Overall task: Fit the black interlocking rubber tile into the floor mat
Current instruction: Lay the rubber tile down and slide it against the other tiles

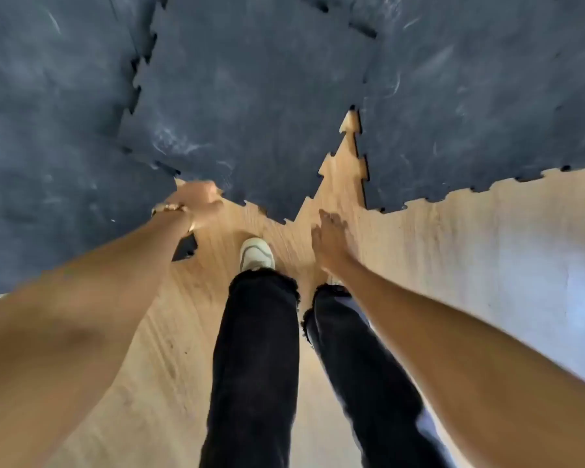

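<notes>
The loose black rubber tile [250,96] lies skewed in the middle of the floor. Its left edge overlaps the laid floor mat [47,130] instead of sitting flush. A wedge of bare wood [346,170] shows between its right toothed edge and the right part of the mat [487,96]. My left hand [196,204] is curled on the tile's near-left edge and seems to grip it; blur hides the fingers. My right hand [331,238] hovers with fingers apart over the wood, just right of the tile's near corner [284,219], holding nothing.
I stand on the light wooden floor [453,265] in black jeans, with a white shoe [255,255] close to the tile's near corner. The mat's toothed near edge runs along the left and the upper right.
</notes>
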`<action>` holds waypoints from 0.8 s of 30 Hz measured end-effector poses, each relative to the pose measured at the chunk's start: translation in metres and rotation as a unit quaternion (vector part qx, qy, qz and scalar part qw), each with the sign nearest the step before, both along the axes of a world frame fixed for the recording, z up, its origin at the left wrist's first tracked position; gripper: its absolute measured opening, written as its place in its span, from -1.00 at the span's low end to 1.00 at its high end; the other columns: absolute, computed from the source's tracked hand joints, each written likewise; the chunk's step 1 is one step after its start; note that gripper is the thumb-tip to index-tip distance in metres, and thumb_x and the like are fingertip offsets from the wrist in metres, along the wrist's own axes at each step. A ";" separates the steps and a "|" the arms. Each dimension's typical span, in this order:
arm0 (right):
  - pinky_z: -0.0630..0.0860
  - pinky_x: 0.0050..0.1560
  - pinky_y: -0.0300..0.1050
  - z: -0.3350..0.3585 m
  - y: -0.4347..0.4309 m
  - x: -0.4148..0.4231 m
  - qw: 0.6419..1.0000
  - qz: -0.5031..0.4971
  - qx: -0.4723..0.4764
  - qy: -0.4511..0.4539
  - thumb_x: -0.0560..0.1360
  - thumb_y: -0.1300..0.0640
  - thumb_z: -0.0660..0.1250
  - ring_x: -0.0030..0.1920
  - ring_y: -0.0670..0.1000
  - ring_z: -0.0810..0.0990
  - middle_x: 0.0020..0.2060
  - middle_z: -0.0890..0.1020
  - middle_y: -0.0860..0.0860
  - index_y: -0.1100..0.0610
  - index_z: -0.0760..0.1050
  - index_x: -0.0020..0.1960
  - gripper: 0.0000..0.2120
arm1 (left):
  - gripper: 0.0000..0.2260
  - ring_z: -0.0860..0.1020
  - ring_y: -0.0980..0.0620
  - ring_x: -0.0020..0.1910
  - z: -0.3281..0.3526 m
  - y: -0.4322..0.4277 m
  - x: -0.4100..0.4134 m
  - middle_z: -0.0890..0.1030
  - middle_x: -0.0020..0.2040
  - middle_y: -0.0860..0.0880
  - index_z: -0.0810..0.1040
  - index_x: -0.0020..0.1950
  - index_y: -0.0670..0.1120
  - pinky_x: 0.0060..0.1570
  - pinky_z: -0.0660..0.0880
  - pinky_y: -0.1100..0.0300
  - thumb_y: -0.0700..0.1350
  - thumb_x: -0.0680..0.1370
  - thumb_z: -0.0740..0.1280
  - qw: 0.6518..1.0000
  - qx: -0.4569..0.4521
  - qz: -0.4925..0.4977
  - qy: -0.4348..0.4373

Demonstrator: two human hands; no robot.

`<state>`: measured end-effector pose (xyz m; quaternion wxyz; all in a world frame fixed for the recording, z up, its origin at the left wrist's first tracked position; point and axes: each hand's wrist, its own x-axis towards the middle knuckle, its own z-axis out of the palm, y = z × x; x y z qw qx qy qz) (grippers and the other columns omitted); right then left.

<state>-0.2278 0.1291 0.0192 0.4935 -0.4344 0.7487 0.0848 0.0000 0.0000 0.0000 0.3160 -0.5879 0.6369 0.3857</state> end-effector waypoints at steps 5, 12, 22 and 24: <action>0.06 0.50 0.11 -0.122 -0.065 -0.028 0.985 0.161 0.001 0.057 0.58 0.02 0.31 0.57 0.17 -0.06 0.58 -0.05 0.12 0.23 -0.13 0.58 -0.19 | -0.23 0.02 -0.26 0.54 -0.112 -0.032 -0.024 -0.07 0.59 -0.17 0.04 0.57 -0.12 0.45 0.15 -0.17 0.08 0.52 0.39 0.980 -0.098 -0.167 -0.050; -0.03 0.55 0.12 -0.206 -0.125 0.019 0.958 0.216 -0.063 0.177 0.34 0.04 0.58 0.57 0.22 -0.20 0.57 -0.23 0.19 0.29 -0.32 0.55 0.23 | 0.30 -0.23 -0.38 0.50 -0.175 -0.067 -0.040 -0.36 0.55 -0.02 -0.26 0.55 0.20 0.28 0.14 -0.51 -0.11 0.18 0.68 0.993 -0.095 -0.061 -0.030; 0.48 0.30 0.09 -0.229 -0.121 0.048 0.919 0.137 -0.201 0.311 0.56 0.38 -0.07 0.43 0.20 0.38 0.46 0.35 0.18 0.23 0.27 0.49 -0.48 | 0.38 -0.30 -0.46 0.45 -0.190 -0.069 -0.038 -0.55 0.45 -0.09 -0.53 0.45 0.11 0.25 0.19 -0.51 0.01 0.20 0.65 0.992 -0.080 -0.085 -0.053; 0.49 0.28 0.16 -0.229 -0.117 0.049 0.905 0.171 -0.197 0.336 0.54 0.42 0.11 0.42 0.27 0.37 0.46 0.31 0.28 0.27 0.24 0.49 -0.48 | 0.41 -0.32 -0.47 0.44 -0.197 -0.068 -0.034 -0.65 0.38 -0.08 -0.66 0.32 0.13 0.24 0.20 -0.52 -0.01 0.21 0.65 0.992 -0.088 -0.077 -0.049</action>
